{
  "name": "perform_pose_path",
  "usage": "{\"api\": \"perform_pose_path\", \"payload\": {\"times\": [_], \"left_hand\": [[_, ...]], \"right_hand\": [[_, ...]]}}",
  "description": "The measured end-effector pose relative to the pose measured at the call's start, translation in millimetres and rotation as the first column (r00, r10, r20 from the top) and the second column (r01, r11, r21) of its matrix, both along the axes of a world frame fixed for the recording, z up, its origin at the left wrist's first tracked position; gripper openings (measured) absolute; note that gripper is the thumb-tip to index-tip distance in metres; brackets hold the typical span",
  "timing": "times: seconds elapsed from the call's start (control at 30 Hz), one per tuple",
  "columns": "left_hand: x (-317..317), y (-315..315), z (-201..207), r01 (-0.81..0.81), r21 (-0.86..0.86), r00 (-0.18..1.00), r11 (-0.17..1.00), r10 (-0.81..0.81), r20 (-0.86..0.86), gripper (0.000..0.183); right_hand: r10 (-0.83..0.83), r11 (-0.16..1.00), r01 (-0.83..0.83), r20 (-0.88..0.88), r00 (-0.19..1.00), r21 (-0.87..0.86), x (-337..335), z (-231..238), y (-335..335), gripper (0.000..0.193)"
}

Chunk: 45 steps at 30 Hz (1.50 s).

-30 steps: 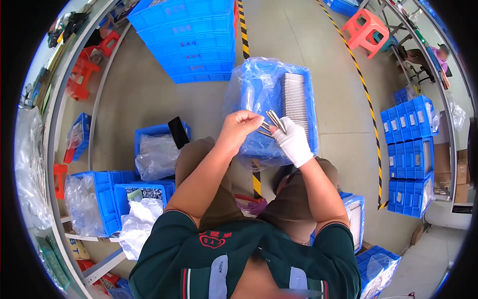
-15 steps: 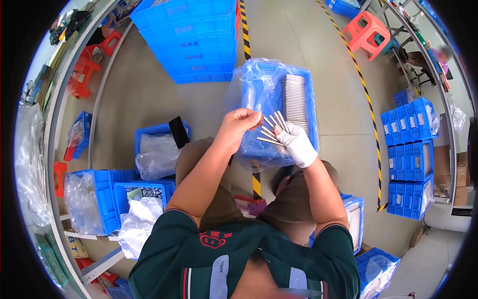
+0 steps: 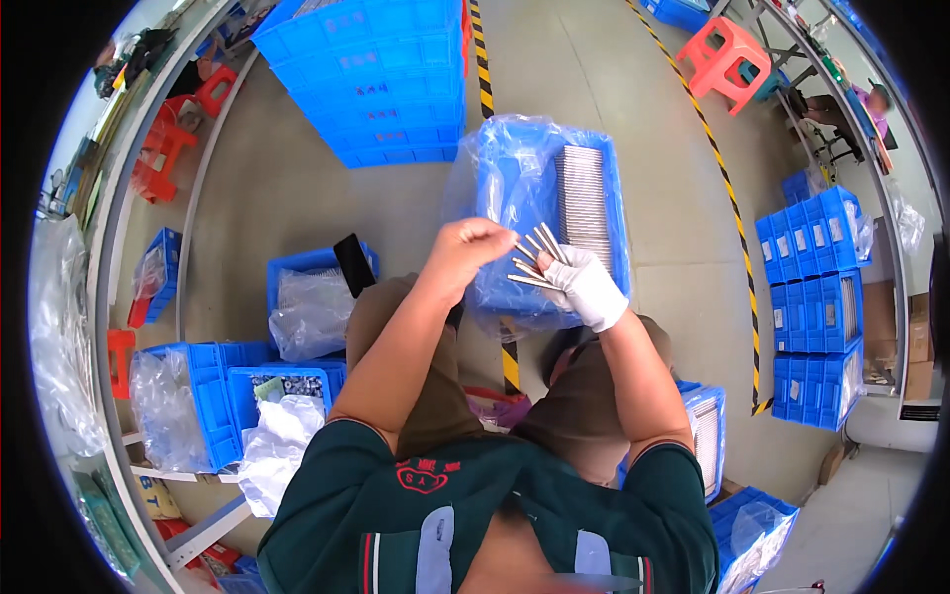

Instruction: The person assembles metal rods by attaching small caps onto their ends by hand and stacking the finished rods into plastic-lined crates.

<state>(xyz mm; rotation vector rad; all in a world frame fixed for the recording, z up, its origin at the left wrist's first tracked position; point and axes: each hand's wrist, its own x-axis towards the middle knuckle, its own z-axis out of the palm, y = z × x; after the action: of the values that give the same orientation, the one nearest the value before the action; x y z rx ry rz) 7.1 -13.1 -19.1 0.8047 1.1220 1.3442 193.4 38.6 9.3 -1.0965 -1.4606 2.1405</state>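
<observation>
My right hand (image 3: 584, 285), in a white glove with bare fingertips, grips several slim silvery metal rods (image 3: 546, 244) that fan out toward the left. My bare left hand (image 3: 463, 255) is closed in a pinch, thumb and forefinger at the end of one of those rods. Both hands are above the near part of a blue plastic bin (image 3: 621, 213) in front of my knees. Inside it, a tight row of similar rods (image 3: 582, 198) fills the right side, and a clear plastic liner (image 3: 517, 183) covers the left side and hangs over the rim.
Stacked blue crates (image 3: 371, 109) stand beyond the bin. At my left are a bag-covered bin (image 3: 309, 317) with a black phone (image 3: 354, 263) on its edge, and a bin of small metal parts (image 3: 282, 381). More crates (image 3: 811, 317) and a red stool (image 3: 725, 61) are at right.
The fanned rods have shifted slightly in my right hand. My left hand keeps its pinch at a rod's end, nearly in the same place.
</observation>
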Motion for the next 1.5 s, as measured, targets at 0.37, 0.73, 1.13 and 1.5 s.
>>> {"api": "perform_pose_path", "payload": {"times": [0.37, 0.73, 1.13, 1.5], "left_hand": [[5.4, -0.3, -2.8, 0.032, -0.013, 0.999, 0.999, -0.031, 0.030, 0.015], [2.6, 3.1, -4.0, -0.022, 0.039, 0.998, 0.999, 0.025, -0.056, 0.013], [2.6, 0.4, 3.0, 0.083, -0.045, 0.996, 0.996, -0.084, -0.033, 0.014], [-0.1, 2.7, 3.6, 0.008, -0.040, 1.000, 0.999, -0.008, 0.008, 0.016]], "right_hand": [[0.053, 0.999, -0.054, 0.076, 0.996, 0.011, -3.6, -0.2, -2.8, 0.028], [0.024, 0.991, -0.044, 0.158, 0.987, 0.126, -6.1, -8.1, -2.3, 0.027], [0.100, 0.995, -0.101, 0.101, 0.990, 0.001, -4.1, -12.3, -4.9, 0.031], [0.134, 0.991, -0.132, 0.112, 0.985, -0.018, -7.2, -14.9, -6.4, 0.033]]}}
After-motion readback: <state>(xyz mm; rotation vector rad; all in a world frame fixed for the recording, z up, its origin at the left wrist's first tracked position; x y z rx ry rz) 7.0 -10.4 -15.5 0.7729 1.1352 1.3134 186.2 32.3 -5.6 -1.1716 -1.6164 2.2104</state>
